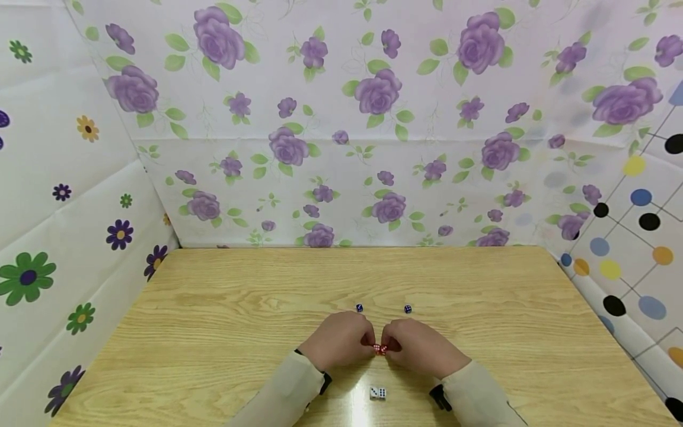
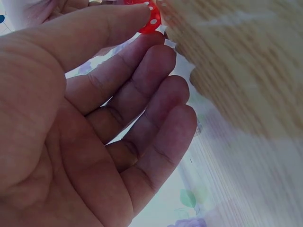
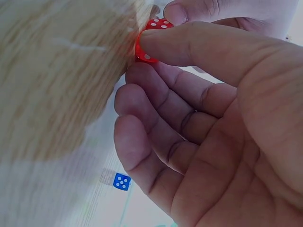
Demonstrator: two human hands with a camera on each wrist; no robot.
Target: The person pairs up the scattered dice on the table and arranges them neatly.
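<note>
Two red dice with white dots meet at the middle of the table, the left red die (image 1: 376,348) against the right red die (image 1: 383,350). My left hand (image 1: 341,339) pinches the left one between thumb and forefinger; its thumb partly covers the red (image 2: 153,21) die in the left wrist view. From the other side, my right hand (image 1: 421,346) pinches the right red die, whose lower face (image 3: 147,56) shows below the thumb in the right wrist view. The other fingers of both hands are loosely bent.
Beyond the hands lie two blue dice, a left blue die (image 1: 360,308) and a right blue die (image 1: 408,309), set apart. Nearer me, two white dice (image 1: 374,393) sit side by side. Patterned cloth (image 1: 341,142) walls surround the wooden table (image 1: 240,296) at back and sides.
</note>
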